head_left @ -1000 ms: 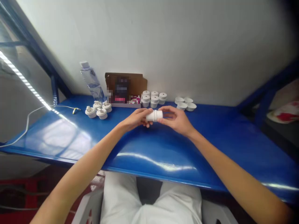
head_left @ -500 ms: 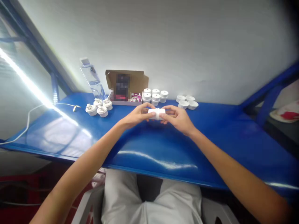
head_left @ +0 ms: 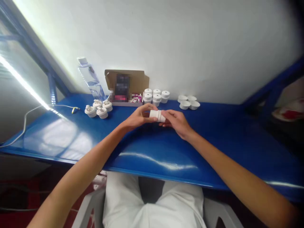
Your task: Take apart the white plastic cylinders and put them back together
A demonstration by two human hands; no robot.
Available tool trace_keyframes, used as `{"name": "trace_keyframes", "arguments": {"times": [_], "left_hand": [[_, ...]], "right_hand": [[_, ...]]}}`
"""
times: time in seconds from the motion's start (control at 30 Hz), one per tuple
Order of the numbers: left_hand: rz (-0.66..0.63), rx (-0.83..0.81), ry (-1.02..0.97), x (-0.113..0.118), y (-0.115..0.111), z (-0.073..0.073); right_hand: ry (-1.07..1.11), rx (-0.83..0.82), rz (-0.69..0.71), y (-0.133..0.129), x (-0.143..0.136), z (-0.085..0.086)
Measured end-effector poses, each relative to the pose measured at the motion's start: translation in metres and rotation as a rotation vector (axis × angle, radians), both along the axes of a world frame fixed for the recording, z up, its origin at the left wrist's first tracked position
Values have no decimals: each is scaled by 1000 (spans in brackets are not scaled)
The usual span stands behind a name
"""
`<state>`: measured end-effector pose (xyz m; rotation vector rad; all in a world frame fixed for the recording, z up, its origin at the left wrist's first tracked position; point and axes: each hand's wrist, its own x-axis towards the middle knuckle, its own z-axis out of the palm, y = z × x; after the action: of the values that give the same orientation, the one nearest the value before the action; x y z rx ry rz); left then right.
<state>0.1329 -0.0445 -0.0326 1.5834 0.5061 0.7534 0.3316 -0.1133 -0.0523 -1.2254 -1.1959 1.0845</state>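
Both hands hold one white cylindrical piece (head_left: 156, 115) just above the blue table, its long side running left to right with a raised ring near its middle. My left hand (head_left: 139, 117) grips the left end between thumb and fingers. Around the right end my right hand (head_left: 176, 122) is closed, thumb and fingers pressed on it. Behind the hands stand several assembled white round pieces (head_left: 156, 97). To their right are several open white cups (head_left: 189, 103). At the left, several white cups with fittings on top (head_left: 102, 111) sit grouped.
An open cardboard box (head_left: 139, 77) with small pink-and-white items stands against the wall. Left of it leans a clear bottle (head_left: 91, 79). A white cable (head_left: 28, 114) crosses the left side of the blue table (head_left: 152, 148), whose front edge is above my lap.
The white piece has tilted, its right end lower. My right hand has shifted slightly left and wraps further over that end. The whole view has shifted a little.
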Motion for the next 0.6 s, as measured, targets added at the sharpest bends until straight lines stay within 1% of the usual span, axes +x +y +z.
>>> {"name": "trace_keyframes", "arguments": {"times": [0.13, 0.23, 0.3, 0.37, 0.43, 0.47, 0.5, 0.6], "left_hand": [[23, -35, -38, 3, 0, -2], [68, -106, -69, 7, -3, -2], [91, -133, 2, 9, -4, -1], [118, -126, 112, 10, -6, -1], [148, -111, 173, 10, -7, 0], [145, -102, 175, 9, -7, 1], [121, -89, 159, 7, -7, 2], [10, -9, 57, 3, -6, 4]], "right_hand": [[7, 80, -28, 2, 0, -2], [-51, 211, -50, 0, -1, -4], [-113, 316, -63, -2, -3, -5], [-203, 432, -65, -4, -4, -7], [-290, 521, -63, -6, -5, -8], [-304, 523, -67, -6, -5, -8], [-291, 484, -69, -6, -4, -7], [-147, 262, -45, -3, 1, -5]]}}
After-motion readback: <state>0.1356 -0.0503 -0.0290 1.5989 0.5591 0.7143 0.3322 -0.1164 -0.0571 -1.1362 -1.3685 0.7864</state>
